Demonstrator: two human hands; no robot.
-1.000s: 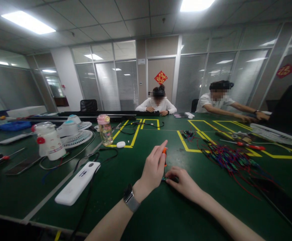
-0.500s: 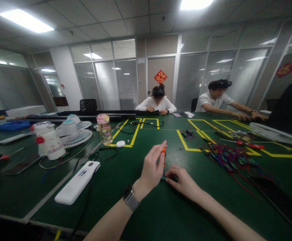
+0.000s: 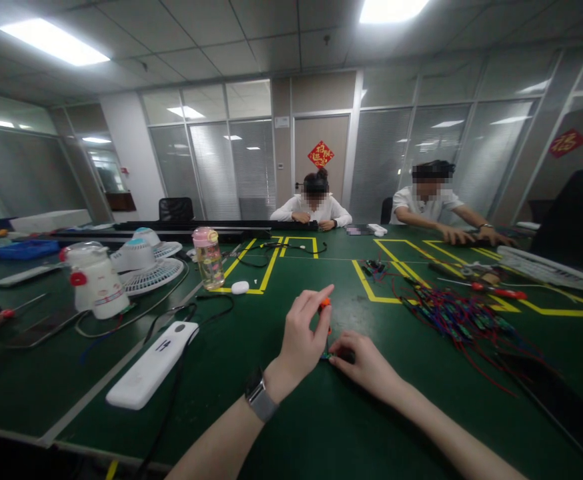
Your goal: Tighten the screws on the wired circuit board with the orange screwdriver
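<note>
Over the middle of the green table, my left hand [image 3: 305,328] has its fingers and thumb around a screwdriver with an orange handle [image 3: 325,303]. The screwdriver stands nearly upright, with its thin shaft pointing down between my hands. Under its tip is a small green circuit board [image 3: 326,356], mostly hidden by my fingers. My right hand [image 3: 359,353] rests on the table and pinches the board's right edge between thumb and fingertips.
A tangle of wired circuit boards [image 3: 459,313] lies right, near a red-handled screwdriver [image 3: 499,291]. To the left are a long white device [image 3: 151,365], a pink-lidded bottle [image 3: 209,259], a white bottle [image 3: 99,283] and fans [image 3: 154,275]. Two people sit opposite.
My left fingers have shifted around the orange handle, the thumb now farther from the fingertips. My right hand stays put. The right-hand co-worker's hands moved left; another person's hand appears at the left edge.
</note>
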